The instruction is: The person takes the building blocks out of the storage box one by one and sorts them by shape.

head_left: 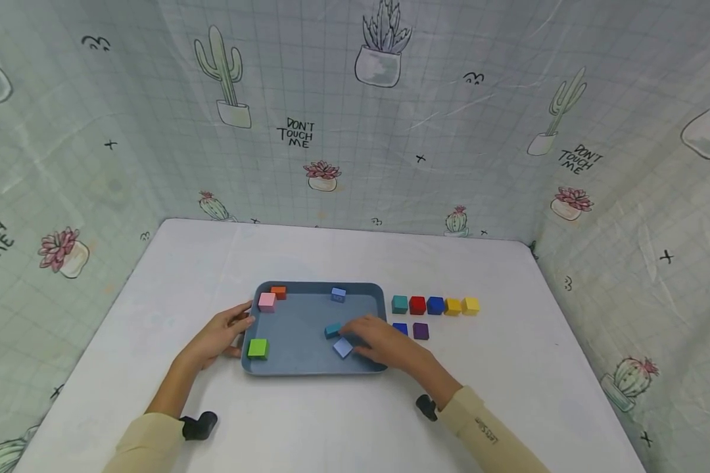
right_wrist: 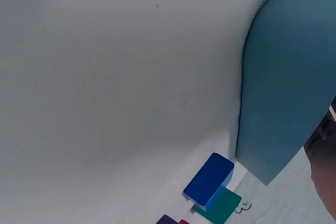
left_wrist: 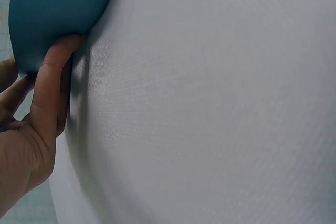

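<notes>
A blue-grey tray (head_left: pixel 298 362) lies on the white table. My left hand (head_left: pixel 215 336) rests against its left side, and in the left wrist view extended fingers (left_wrist: pixel 48 72) touch the outer wall. My right hand (head_left: pixel 384 343) reaches over the right rim, its fingertips right at a teal block (head_left: pixel 332 330). Beside its thumb lies a light blue block (head_left: pixel 342 348). Toward the tray's back sits another blue block (head_left: pixel 338 295). The tray's left part bears an orange block (head_left: pixel 279 292), a pink block (head_left: pixel 267 302) and a green block (head_left: pixel 258 349).
Right of the tray, a back row holds a teal block (head_left: pixel 399 304), a red block (head_left: pixel 417 305), a blue block (head_left: pixel 435 305) and two yellow blocks (head_left: pixel 470 306). In front are a dark blue block (right_wrist: pixel 209 180) and a purple block (head_left: pixel 421 331). A cactus-print cloth (head_left: pixel 390 177) surrounds the table.
</notes>
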Tool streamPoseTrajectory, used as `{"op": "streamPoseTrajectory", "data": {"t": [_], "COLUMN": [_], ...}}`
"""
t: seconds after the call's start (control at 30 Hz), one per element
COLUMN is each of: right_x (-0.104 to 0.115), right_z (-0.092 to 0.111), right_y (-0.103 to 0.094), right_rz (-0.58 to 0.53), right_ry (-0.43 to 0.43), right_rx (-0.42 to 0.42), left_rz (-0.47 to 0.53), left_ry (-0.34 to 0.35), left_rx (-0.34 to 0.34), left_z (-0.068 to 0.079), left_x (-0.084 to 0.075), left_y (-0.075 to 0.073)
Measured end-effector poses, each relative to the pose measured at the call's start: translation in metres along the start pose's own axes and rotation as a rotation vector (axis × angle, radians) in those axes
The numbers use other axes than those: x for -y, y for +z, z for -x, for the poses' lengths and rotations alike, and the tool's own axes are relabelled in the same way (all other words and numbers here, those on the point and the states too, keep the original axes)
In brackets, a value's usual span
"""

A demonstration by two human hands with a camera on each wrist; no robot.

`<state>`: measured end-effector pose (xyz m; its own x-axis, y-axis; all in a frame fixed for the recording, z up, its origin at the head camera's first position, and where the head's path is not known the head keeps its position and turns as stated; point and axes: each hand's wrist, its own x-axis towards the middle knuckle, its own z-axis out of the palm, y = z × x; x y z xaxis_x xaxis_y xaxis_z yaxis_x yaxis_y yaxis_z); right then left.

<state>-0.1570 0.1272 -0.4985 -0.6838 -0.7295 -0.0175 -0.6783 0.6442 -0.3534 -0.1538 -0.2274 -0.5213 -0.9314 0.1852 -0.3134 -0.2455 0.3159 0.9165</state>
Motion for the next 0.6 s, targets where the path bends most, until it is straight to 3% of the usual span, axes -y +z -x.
{"op": "streamPoseTrajectory", "data": {"t": [0.6], "right_x": [0.0007], "right_z": [-0.0046], "right_y": [0.0089], "right_rz": [0.006], "right_ry": [-0.002], "right_rx": [0.042], "left_rz": [-0.013], "left_ry": [0.02], "left_rx": [-0.006], "left_z": [-0.0011], "left_x": [0.0018], "left_y": [-0.0013]}}
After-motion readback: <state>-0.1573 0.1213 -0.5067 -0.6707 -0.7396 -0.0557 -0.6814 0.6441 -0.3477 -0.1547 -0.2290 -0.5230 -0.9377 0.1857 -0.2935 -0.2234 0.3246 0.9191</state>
